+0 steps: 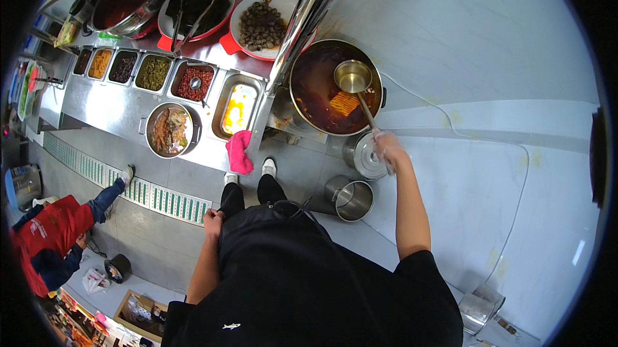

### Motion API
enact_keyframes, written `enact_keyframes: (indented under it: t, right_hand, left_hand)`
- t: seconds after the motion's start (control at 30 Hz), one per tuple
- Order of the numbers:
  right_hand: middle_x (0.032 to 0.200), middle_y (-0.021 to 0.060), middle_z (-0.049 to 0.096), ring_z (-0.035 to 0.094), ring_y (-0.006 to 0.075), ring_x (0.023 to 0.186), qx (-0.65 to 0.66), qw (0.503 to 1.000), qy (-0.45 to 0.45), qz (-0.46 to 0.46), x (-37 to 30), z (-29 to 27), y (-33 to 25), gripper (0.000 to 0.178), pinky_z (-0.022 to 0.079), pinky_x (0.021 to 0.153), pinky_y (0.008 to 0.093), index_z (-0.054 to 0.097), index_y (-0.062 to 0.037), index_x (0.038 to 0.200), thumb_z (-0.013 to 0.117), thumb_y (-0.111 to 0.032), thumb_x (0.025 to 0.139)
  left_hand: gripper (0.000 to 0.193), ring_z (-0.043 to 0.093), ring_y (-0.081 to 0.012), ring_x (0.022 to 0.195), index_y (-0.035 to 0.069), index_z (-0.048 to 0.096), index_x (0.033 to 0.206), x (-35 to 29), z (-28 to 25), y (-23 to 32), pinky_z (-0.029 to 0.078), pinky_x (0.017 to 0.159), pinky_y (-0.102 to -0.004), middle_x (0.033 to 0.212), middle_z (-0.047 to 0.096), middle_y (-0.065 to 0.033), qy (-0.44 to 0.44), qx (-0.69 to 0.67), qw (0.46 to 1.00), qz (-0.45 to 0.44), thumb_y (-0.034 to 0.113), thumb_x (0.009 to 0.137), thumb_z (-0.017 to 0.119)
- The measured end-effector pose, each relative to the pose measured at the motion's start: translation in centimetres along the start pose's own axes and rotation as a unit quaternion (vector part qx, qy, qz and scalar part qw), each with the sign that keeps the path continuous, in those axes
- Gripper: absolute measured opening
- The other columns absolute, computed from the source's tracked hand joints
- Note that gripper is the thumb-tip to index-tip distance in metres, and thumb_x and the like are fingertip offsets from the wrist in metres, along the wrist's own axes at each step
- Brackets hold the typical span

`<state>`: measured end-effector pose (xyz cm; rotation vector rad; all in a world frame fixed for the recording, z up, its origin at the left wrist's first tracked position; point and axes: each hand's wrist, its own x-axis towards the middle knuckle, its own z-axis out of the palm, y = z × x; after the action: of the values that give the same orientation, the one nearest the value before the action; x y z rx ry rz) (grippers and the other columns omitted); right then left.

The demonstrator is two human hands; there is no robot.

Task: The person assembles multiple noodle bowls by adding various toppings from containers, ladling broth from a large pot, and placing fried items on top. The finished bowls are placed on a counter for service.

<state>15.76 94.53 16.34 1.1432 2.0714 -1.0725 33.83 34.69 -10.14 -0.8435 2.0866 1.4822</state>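
Note:
My right hand (389,147), in a clear plastic glove, is closed round the handle of a metal ladle (353,77). The ladle's round bowl is over a large pot (291,93) of dark red broth. An orange, ridged slab (345,103) lies in the broth beside the ladle handle. Low at my left side, my left hand (213,223) has its fingers curled against my dark clothing. Whatever it may hold is too small to make out.
Left of the pot, a steel counter (90,100) carries several topping trays, a yellow-stained tray (235,109), a filled pot (169,129) and a pink cloth (239,152). Bowls of snails (262,25) and dark leaves stand behind. Right lie a lidded pot (370,157) and steel bucket (353,200). A person (55,237) is at left.

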Motion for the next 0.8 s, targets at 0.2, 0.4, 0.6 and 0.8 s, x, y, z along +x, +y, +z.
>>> enact_keyframes:
  t: [0.2, 0.4, 0.6, 0.8]
  right_hand:
    - [0.062, 0.0031, 0.054, 0.051, 0.0145, 0.050, -0.020, 0.994, -0.087, -0.068, -4.5, 1.0, 5.1, 0.041, 0.039, 0.045, 0.0339, 0.064, -0.0039, 0.091, 0.049, -0.041, 0.101]
    - [0.060, 0.0020, 0.052, 0.048, 0.0154, 0.048, 0.051, 0.986, -0.161, -0.003, -3.9, 5.7, 1.9, 0.046, 0.040, 0.045, 0.0328, 0.062, -0.0012, 0.096, 0.048, -0.044, 0.101]
    - [0.058, 0.0004, 0.049, 0.045, 0.0146, 0.044, 0.118, 0.986, -0.106, -0.058, 1.9, 5.0, -3.2, 0.048, 0.037, 0.041, 0.0332, 0.061, -0.0034, 0.088, 0.048, -0.048, 0.101]
    - [0.057, -0.0009, 0.047, 0.041, 0.0138, 0.042, 0.092, 0.994, -0.047, -0.042, 2.4, 0.0, -0.6, 0.048, 0.033, 0.039, 0.0312, 0.057, -0.0073, 0.086, 0.044, -0.051, 0.102]
  left_hand:
    - [0.017, 0.055, -0.0131, 0.061, 0.004, 0.051, 0.073, -0.5, 1.7, 2.0, 0.046, 0.058, -0.0292, 0.067, 0.060, -0.0052, -0.013, 0.002, 1.000, 0.010, 0.008, 0.081, 0.066]
    - [0.016, 0.054, -0.0127, 0.060, 0.004, 0.053, 0.073, 0.3, 2.1, 2.0, 0.045, 0.058, -0.0290, 0.066, 0.059, -0.0044, -0.016, 0.034, 0.999, 0.017, 0.009, 0.080, 0.067]
    - [0.017, 0.052, -0.0123, 0.059, 0.004, 0.052, 0.072, 0.5, 2.7, 0.5, 0.045, 0.058, -0.0288, 0.065, 0.057, -0.0039, -0.012, -0.028, 0.999, 0.028, 0.009, 0.078, 0.067]
    - [0.016, 0.054, -0.0126, 0.060, 0.004, 0.052, 0.071, -0.8, 2.8, 0.2, 0.046, 0.058, -0.0283, 0.066, 0.060, -0.0050, 0.012, -0.014, 1.000, 0.018, 0.008, 0.077, 0.066]
